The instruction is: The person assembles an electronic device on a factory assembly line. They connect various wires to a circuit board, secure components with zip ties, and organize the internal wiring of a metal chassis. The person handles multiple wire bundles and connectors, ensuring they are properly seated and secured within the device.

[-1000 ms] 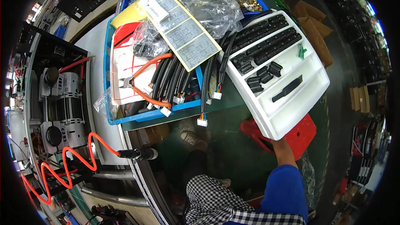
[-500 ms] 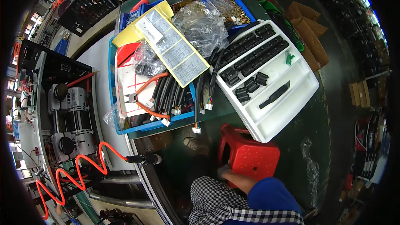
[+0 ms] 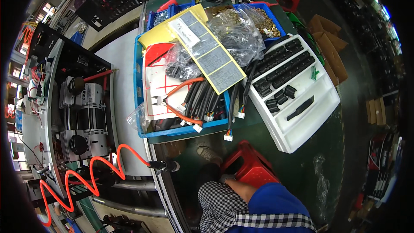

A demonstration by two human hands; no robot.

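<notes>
1. The red stool [image 3: 258,173] is on the floor, just ahead and to the right of the right hand [image 3: 227,178], which is at or just beside its near left edge. Contact cannot be made out.
2. The right hand's fingers are too hidden to tell whether they are curled round the stool or loose. The left hand is out of view.
3. Over the last second the stool has come leftward, from beneath the white tray's near corner to close by the person's legs, and the right arm has swung left with it. I judge from this that the arm is busy with the stool, while the parts above look undisturbed.
4. Further ahead of the right hand, on the green table [image 3: 252,108], stands a blue bin [image 3: 139,82] with black cables [image 3: 207,99], orange-handled cutters [image 3: 183,85] and a yellow printed sheet [image 3: 215,60] over it.
5. Ahead and to the right of that hand, the white tray [image 3: 325,101] holds rows of black plastic pieces [image 3: 291,71] and one long black piece [image 3: 300,108].
6. Left of the hand, a coiled orange hose [image 3: 125,145] ends in a black fitting [image 3: 164,166].
</notes>
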